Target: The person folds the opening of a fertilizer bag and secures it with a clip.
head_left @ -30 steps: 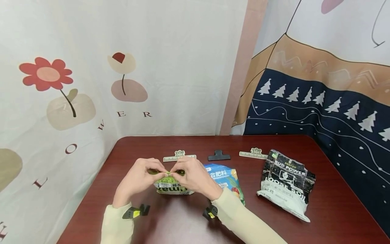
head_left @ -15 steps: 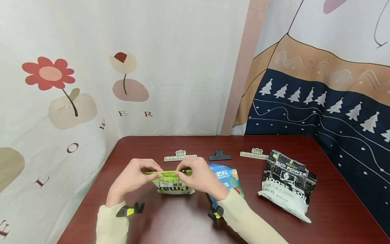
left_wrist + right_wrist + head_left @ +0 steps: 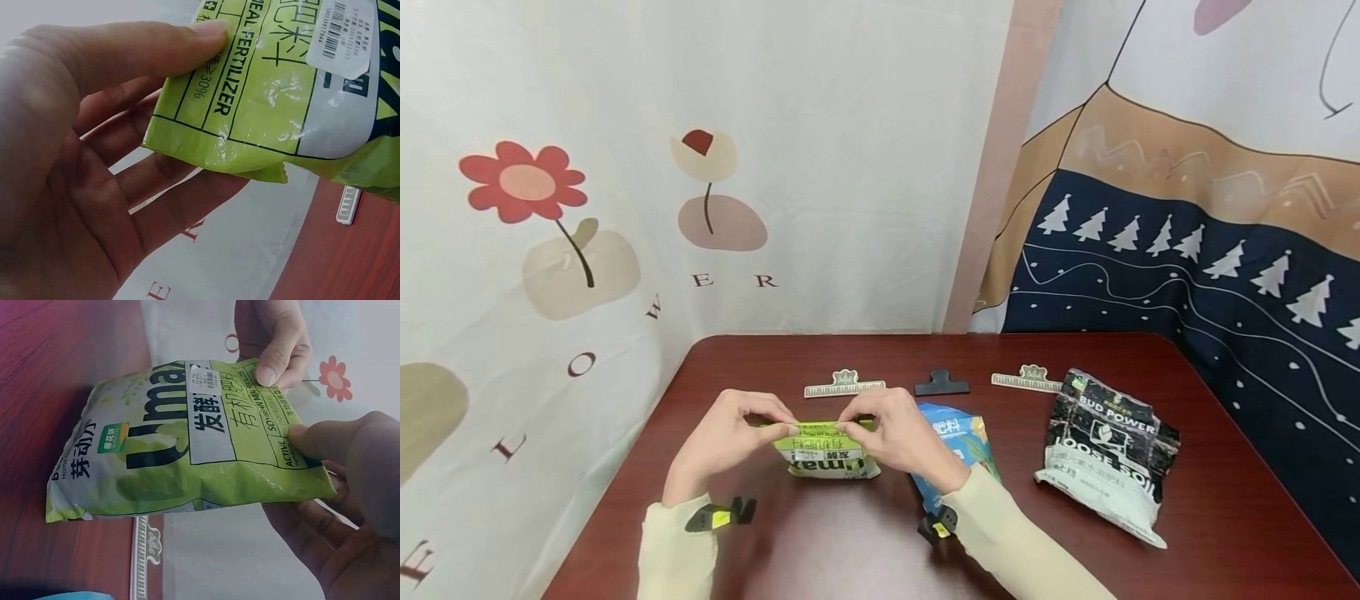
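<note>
A lime-green fertilizer bag (image 3: 827, 460) stands on the table, its printed front facing me. My left hand (image 3: 726, 437) pinches the left end of its top edge between thumb and fingers. At the right end of that edge, my right hand (image 3: 901, 437) pinches with its thumb in front. In the left wrist view, the thumb presses the green film of the bag (image 3: 269, 75), with fingers behind it. The right wrist view has the whole bag front (image 3: 156, 437), gripped at both top corners. Its back is hidden.
A blue fertilizer bag (image 3: 958, 442) lies partly under my right forearm. Further right lies a black-and-white soil bag (image 3: 1105, 454). Along the back of the dark red table (image 3: 737, 358) are a ruler clip (image 3: 844, 385), a black clip (image 3: 941, 384) and another ruler clip (image 3: 1027, 379).
My hands have moved apart, from pinching together at the middle of the bag's top edge to its two ends. More of the green top band shows between them.
</note>
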A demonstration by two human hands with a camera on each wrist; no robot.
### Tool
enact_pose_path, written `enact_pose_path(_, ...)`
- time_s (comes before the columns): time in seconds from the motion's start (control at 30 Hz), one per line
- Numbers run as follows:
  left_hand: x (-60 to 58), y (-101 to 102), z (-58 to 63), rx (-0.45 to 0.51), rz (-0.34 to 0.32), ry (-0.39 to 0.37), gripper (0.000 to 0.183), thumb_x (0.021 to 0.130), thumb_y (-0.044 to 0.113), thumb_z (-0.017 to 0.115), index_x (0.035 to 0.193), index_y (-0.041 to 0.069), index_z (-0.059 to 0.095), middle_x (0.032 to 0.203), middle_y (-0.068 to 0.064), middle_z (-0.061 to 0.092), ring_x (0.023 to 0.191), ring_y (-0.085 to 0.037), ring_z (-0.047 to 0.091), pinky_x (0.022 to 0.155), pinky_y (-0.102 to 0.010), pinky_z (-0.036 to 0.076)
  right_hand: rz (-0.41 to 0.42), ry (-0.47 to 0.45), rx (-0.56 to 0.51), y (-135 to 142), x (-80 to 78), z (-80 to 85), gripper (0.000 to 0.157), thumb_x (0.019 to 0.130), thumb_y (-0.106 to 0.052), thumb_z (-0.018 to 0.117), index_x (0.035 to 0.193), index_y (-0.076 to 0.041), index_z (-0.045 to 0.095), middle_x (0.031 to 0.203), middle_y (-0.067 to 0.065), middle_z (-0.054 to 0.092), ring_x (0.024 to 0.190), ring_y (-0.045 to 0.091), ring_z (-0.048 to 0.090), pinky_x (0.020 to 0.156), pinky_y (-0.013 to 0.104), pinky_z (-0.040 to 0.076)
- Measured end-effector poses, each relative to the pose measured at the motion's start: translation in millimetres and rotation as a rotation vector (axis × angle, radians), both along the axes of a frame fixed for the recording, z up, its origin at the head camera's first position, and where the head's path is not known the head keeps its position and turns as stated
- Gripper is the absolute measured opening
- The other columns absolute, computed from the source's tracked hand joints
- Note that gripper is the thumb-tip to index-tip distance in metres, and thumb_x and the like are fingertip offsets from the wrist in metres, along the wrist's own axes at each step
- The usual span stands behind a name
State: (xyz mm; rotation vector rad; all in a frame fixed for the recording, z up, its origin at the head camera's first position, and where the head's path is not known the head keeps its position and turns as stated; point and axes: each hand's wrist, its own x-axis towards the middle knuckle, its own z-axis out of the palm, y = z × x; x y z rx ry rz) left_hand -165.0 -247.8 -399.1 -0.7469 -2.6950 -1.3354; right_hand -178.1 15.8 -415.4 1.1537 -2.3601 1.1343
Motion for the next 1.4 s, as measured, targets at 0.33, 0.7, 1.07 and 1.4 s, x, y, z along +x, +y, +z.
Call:
enact_pose_path(0.33, -1.7, -4, -2.8, 0.016, 0.017, -0.041, 0.008, 0.079, 0.027, 0.076, 0.086, 0.023, 0.075, 0.084, 0.008, 0.071, 0.075, -0.011, 0.065, 0.060, -0.029, 0.053, -0.005, 0.009, -0.002, 2, -0.6, -0.1, 0.006, 0.087, -0.027, 0.067, 0.086, -0.025, 0.072, 0.081, -0.018, 0.066, 0.061, -0.006, 0.049, 0.052, 0.010, 0.041)
enact_pose_path(0.7, -1.5, -20, -7.3, 0.011, 0.063, -0.116, 0.010, 0.079, 0.033, 0.075, 0.087, 0.026, 0.074, 0.088, 0.008, 0.071, 0.081, -0.012, 0.067, 0.068, -0.027, 0.055, -0.016, -0.088, -0.040, 11, -1.2, -3.6, 0.005, 0.087, -0.026, 0.067, 0.086, -0.024, 0.071, 0.082, -0.015, 0.064, 0.067, -0.006, 0.056, 0.059, 0.014, 0.050)
enact_pose_path(1.07, -2.7, -24, -9.2, 0.027, 0.040, -0.123, 0.011, 0.080, 0.031, 0.074, 0.088, 0.024, 0.075, 0.089, 0.007, 0.072, 0.084, -0.012, 0.067, 0.069, -0.028, 0.055, -0.022, -0.083, -0.042, 13, -3.0, -2.5, 0.005, 0.086, -0.028, 0.069, 0.085, -0.026, 0.073, 0.080, -0.019, 0.067, 0.061, -0.004, 0.051, 0.053, 0.014, 0.045)
enact_pose_path(1.4, -1.4, -36, -13.7, 0.083, -0.002, -0.170, 0.018, 0.080, 0.027, 0.074, 0.096, 0.019, 0.074, 0.096, 0.001, 0.072, 0.088, -0.017, 0.068, 0.073, -0.030, 0.055, 0.015, -0.130, -0.060, 18, -1.8, -2.9, 0.005, 0.086, -0.024, 0.069, 0.088, -0.026, 0.073, 0.081, -0.018, 0.067, 0.065, -0.003, 0.056, 0.059, 0.021, 0.051)
